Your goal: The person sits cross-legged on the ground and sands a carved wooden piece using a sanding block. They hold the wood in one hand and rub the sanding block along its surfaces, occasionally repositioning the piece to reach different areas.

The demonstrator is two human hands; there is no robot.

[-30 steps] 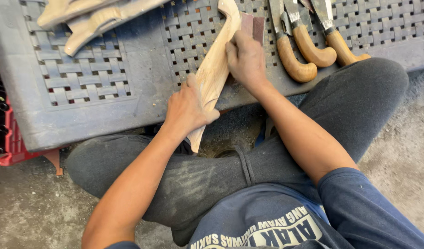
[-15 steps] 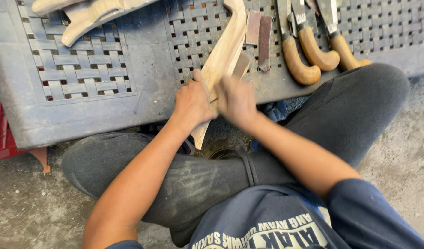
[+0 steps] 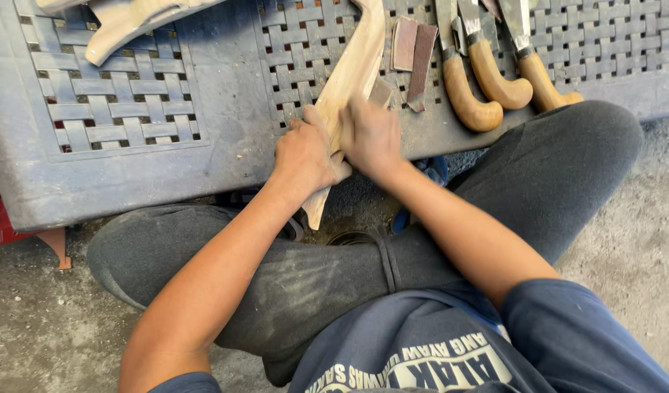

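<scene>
Fingers of the left hand (image 3: 305, 156) clamp the wooden handle (image 3: 349, 84) — right hand (image 3: 371, 135) presses sandpaper (image 3: 380, 92) against it.

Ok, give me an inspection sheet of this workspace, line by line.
Surface: grey plastic lattice crate, dusty, used as a bench.
Job's things: pale carved wooden piece lying over the crate edge; left hand grips it, right hand presses on it.
Clutter: sandpaper strips; three wooden-handled tools; another carved piece.
Hands: both bare and closed on the piece.
Cables: nothing seen.
Surroundings: concrete floor; red crate at left.
</scene>
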